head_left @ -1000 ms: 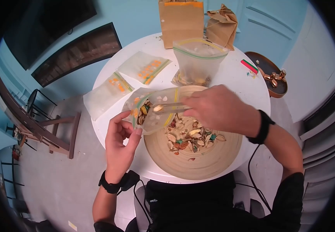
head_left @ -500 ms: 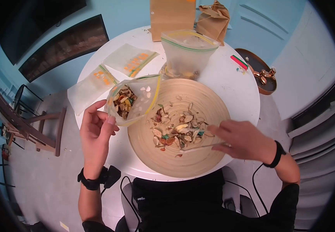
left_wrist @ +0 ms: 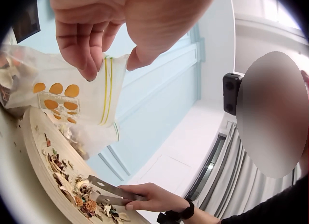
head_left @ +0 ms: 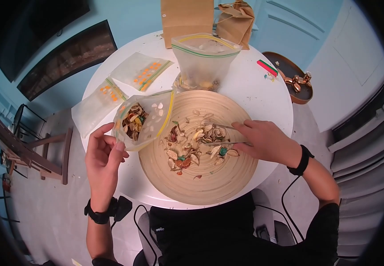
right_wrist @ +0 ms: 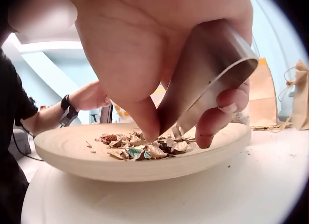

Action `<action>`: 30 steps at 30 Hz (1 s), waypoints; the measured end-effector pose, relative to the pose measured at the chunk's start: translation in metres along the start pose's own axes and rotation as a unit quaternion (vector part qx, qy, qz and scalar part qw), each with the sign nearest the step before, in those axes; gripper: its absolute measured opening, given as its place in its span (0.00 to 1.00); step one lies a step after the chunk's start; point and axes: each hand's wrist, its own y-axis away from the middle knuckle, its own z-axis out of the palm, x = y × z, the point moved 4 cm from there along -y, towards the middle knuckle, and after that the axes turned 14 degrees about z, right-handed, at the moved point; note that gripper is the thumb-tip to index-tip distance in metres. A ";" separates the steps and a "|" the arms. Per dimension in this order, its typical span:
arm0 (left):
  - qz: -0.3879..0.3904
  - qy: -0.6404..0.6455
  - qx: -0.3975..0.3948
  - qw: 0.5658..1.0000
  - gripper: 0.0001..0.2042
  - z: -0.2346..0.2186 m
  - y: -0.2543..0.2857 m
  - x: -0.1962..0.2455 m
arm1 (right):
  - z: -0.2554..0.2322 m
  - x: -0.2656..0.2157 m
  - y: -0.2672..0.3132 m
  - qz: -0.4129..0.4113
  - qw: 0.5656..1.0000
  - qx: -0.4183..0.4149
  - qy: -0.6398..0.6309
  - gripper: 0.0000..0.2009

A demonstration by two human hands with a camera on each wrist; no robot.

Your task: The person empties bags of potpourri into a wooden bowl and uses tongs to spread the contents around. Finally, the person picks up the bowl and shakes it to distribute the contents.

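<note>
Left hand (head_left: 103,153): fingers nearly closed, thumb and fingertips pinching rim of zip-top bag (head_left: 153,127); mouth gaping, dried potpourri (head_left: 134,123) inside, bag just beyond these fingers. Right hand (head_left: 269,141): fingers curled round metal tongs (left_wrist: 112,188), tong arms parted, tips left of fingers among loose petals (head_left: 209,133). Round wooden plate (head_left: 187,188) beneath right fingers, on white desk (head_left: 274,104). Upright bag (head_left: 207,64) farther ahead of right fingers, part-filled. Flat bag (head_left: 95,106) ahead of left fingers.
</note>
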 end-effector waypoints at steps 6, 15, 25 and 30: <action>-0.004 0.004 -0.001 1.000 0.20 0.001 0.000 -0.001 | -0.003 0.005 -0.015 0.007 0.998 -0.052 -0.038 0.22; -0.012 0.004 -0.007 1.000 0.21 0.002 0.000 -0.002 | -0.001 0.001 -0.007 -0.029 0.999 -0.015 -0.004 0.17; -0.010 0.002 -0.010 1.000 0.21 0.000 0.001 -0.002 | -0.001 -0.002 -0.005 -0.053 0.998 0.025 0.024 0.15; -0.010 0.008 -0.014 1.000 0.21 0.002 0.001 -0.001 | -0.014 -0.003 -0.002 -0.044 0.997 0.062 0.016 0.14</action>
